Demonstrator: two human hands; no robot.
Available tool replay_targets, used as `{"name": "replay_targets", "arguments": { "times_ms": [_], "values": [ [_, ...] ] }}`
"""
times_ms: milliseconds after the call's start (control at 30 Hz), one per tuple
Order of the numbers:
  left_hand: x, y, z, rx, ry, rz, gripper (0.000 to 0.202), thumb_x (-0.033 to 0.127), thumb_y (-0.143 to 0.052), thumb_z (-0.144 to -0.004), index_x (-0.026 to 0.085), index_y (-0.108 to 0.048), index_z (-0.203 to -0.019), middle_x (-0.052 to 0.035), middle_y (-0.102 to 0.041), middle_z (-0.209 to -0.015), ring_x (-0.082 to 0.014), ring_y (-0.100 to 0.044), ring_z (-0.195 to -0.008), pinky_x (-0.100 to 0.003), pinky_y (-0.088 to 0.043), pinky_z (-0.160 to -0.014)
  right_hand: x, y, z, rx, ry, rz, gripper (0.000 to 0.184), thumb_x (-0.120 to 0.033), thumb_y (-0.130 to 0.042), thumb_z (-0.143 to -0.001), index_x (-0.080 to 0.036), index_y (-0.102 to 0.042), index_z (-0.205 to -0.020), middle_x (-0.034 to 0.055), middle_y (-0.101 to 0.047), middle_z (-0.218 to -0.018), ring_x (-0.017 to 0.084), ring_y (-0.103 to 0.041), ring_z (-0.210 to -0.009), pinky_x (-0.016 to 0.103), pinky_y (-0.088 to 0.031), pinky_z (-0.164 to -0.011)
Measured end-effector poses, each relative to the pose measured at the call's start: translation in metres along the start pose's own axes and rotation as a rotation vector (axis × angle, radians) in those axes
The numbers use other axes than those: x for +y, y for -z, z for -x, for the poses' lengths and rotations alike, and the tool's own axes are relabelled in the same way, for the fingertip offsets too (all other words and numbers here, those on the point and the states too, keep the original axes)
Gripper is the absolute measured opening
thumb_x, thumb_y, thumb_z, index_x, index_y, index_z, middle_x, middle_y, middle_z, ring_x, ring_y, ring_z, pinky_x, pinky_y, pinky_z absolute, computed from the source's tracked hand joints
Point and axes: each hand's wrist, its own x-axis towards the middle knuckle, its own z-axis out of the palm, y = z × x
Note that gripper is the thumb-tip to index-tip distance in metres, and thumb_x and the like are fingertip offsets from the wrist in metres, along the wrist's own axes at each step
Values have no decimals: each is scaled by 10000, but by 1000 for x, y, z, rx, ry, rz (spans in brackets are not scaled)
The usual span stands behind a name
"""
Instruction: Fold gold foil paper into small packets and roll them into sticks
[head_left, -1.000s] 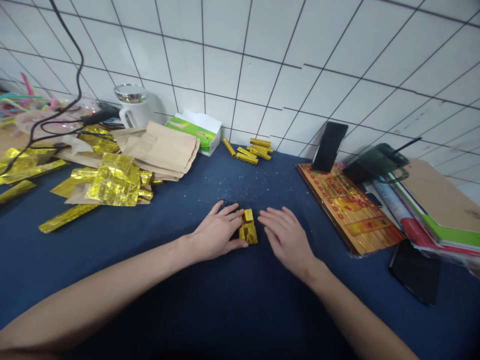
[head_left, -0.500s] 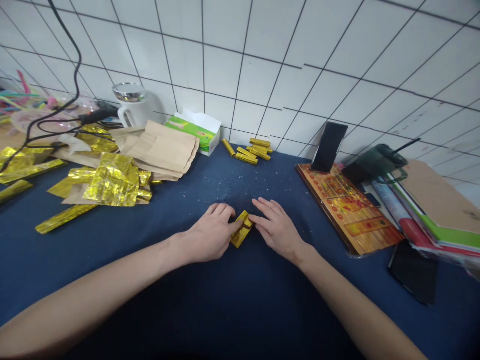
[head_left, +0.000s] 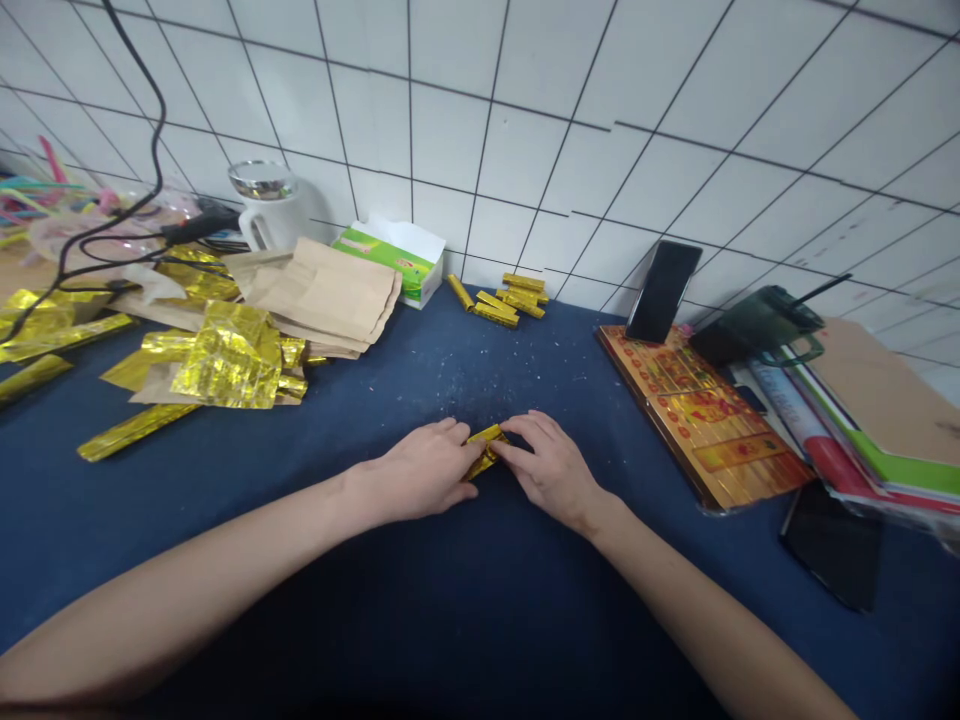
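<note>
Toward the left edge of the desk (head_left: 420, 375) lie crumpled gold foil sheets (head_left: 229, 358), brown paper (head_left: 326, 290) behind them. Mid-desk, the left hand (head_left: 427, 465) rests fingers on a small foil piece (head_left: 482, 463), thumb spread nearer the front edge; whether it grips is unclear. Gold rolls (head_left: 511, 300) lie by the back edge. The right hand (head_left: 551, 468) has bent fingers touching the foil piece's right end; I cannot tell if they clamp it. Toward the right edge, a phone (head_left: 664, 290) stands tilted on an orange-gold box (head_left: 712, 430).

2 hands (head_left: 427, 466) (head_left: 556, 474) at folded gold foil (head_left: 484, 464), blue tabletop (head_left: 585, 390) beneath
</note>
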Motion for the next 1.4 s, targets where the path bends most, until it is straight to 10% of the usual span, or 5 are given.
{"name": "replay_targets", "arguments": {
  "times_ms": [233,600,1200,1400],
  "values": [
    [4,-1,2,11,2,-40,300,187,-474,-794,113,-528,-1080,-94,-496,-889,-223,-490,-832,-330,-428,-724,-12,7,-2,-47,-31,-85,239,-201,-455,-857,-137,-619,-1019,99,-632,-1059,203,-537,-1041,434,-364,-973],
    [10,-11,8,70,14,-97,382,449,-536,-805,123,-575,-1001,-86,-558,-982,-242,-480,-917,-357,-377,-770,-16,4,0,-131,-154,-26,352,-298,-348,-924,-146,-517,-1192,70,-606,-1167,239,-493,-1146,538,-227,-1033],
    [-12,-20,42,110,-85,34,407,162,-470,-840,152,-448,-1246,-58,-487,-1296,-208,-439,-1165,-321,-331,-978,-15,8,-1,-177,-181,1,320,-316,-370,-921,-229,-522,-1190,9,-594,-1187,257,-452,-1178,607,-148,-1013],
    [16,-18,28,106,-136,110,444,258,-433,-868,61,-412,-1265,-132,-469,-1300,-201,-387,-1235,-302,-263,-1051,0,9,-8,-179,-216,-16,350,-358,-356,-919,-217,-521,-1193,29,-601,-1178,264,-391,-1224,628,-93,-1010]
  ]
}}
